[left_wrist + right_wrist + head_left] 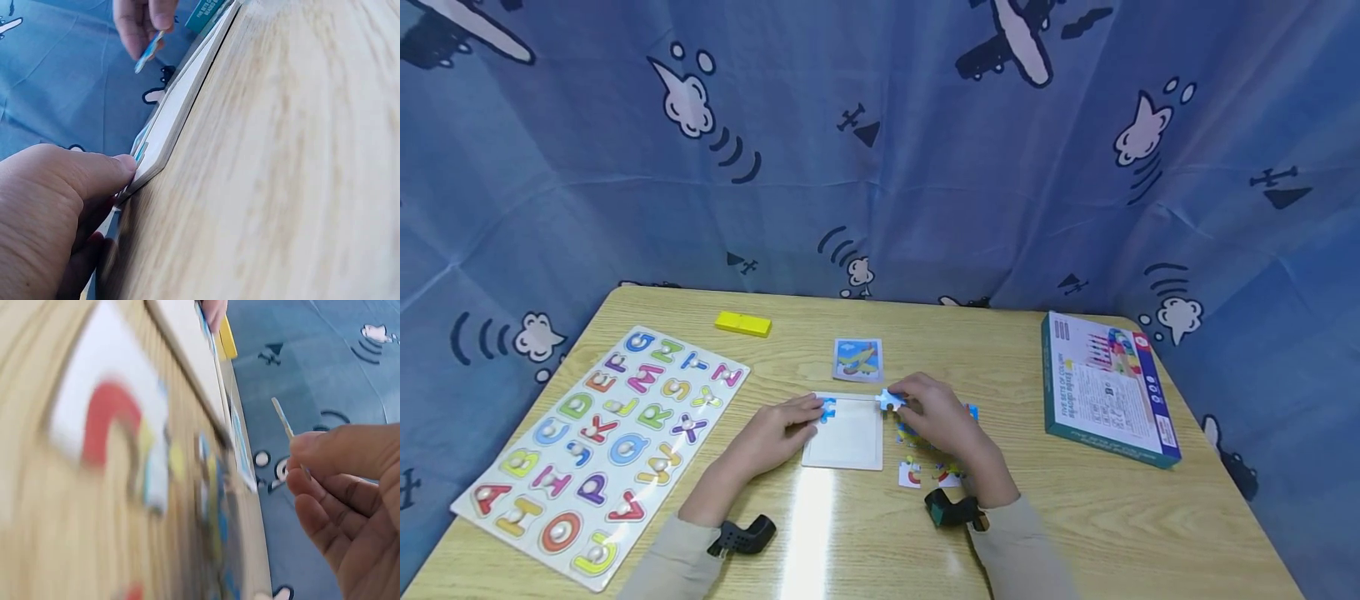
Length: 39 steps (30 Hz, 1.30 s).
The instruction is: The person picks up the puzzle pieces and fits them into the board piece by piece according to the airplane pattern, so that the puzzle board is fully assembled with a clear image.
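Observation:
A square white puzzle tray (pixel 846 442) lies mid-table with a blue jigsaw piece (pixel 828 410) in its far left corner. My left hand (pixel 781 429) holds the tray at that corner; its thumb (pixel 106 172) lies against the edge in the left wrist view. Over the far right corner, my right hand (pixel 936 417) pinches a blue and white jigsaw piece (pixel 890 400) between thumb and fingers. The right wrist view shows this piece edge-on, raised above the table. Loose jigsaw pieces (pixel 910 474) lie right of the tray, partly hidden under the right hand.
A picture card of a yellow plane (pixel 858 360) lies just behind the tray. A yellow block (pixel 742 323) rests farther back left. On the left is a large alphabet board (pixel 602 450), on the right a boxed set (pixel 1108 387). A blue curtain (pixel 880 167) hangs behind the table.

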Tool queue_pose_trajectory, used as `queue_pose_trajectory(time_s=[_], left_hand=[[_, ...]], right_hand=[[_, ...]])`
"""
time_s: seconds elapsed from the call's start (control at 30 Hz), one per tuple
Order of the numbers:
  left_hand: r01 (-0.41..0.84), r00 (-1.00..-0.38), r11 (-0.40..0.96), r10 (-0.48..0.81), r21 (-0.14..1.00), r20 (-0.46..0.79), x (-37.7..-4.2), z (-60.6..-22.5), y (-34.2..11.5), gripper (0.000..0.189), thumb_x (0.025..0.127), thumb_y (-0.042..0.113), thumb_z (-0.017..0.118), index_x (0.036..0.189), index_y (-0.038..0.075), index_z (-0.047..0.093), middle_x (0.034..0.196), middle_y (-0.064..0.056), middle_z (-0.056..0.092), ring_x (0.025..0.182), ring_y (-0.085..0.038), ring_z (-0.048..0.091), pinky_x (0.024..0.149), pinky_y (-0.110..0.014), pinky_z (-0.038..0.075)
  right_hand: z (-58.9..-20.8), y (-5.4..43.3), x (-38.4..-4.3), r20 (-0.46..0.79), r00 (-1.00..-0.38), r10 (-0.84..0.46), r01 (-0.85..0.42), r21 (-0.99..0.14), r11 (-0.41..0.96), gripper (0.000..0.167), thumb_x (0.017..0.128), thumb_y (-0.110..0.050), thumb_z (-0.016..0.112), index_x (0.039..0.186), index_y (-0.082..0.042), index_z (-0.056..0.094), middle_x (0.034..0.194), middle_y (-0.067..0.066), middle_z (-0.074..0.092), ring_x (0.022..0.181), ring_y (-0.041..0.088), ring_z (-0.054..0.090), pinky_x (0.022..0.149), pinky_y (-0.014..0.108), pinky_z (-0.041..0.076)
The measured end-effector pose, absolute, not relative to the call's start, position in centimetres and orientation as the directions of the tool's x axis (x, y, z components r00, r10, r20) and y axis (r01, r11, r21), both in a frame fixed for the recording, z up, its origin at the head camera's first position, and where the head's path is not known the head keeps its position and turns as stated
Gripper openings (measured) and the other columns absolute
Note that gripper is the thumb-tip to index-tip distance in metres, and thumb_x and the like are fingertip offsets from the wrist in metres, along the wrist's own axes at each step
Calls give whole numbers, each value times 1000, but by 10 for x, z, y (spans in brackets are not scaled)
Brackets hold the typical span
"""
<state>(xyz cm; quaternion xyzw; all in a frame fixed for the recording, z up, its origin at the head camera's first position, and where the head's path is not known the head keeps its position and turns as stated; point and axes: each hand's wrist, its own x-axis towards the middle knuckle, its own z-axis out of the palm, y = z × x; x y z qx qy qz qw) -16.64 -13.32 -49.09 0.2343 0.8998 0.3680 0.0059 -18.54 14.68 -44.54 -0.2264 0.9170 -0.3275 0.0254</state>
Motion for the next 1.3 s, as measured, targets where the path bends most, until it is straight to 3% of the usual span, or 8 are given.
queue_pose_trajectory(time_s=[0.2, 0.47, 0.7, 1.3], left_hand=[[416, -889, 621, 431, 665, 154, -166, -493, -132, 32, 92, 17, 62, 122, 7, 65, 134, -5, 57, 130, -23, 49, 107, -41, 41], [430, -885, 617, 432, 660, 173, -165, -494, -133, 33, 91, 18, 63, 122, 8, 65, 134, -5, 57, 128, -22, 50, 106, -41, 43], [431, -886, 616, 429, 659, 177, -165, -494, -134, 33, 91, 18, 63, 123, 9, 65, 135, -5, 56, 128, -21, 51, 106, -40, 43], [441, -882, 623, 434, 647, 183, -168, -494, -135, 33, 91, 19, 64, 122, 9, 65, 134, -5, 57, 127, -21, 51, 105, -40, 43]], right_hand=[[-446, 125, -186, 91, -880, -466, -427, -579, 694, 28, 90, -9, 62, 118, -8, 66, 114, 4, 63, 91, 13, 57, 72, 28, 52], [-445, 99, -191, 27, -845, -534, -471, -510, 720, 27, 92, -11, 60, 118, -6, 66, 116, 7, 62, 104, 19, 60, 87, 34, 54], [-447, 86, -197, -41, -840, -541, -467, -454, 759, 28, 92, -13, 60, 118, -6, 66, 122, 8, 62, 119, 23, 56, 101, 37, 49], [-451, 79, -198, -30, -831, -555, -501, -393, 771, 28, 92, -11, 60, 118, -4, 66, 118, 9, 62, 117, 22, 56, 99, 34, 50]])
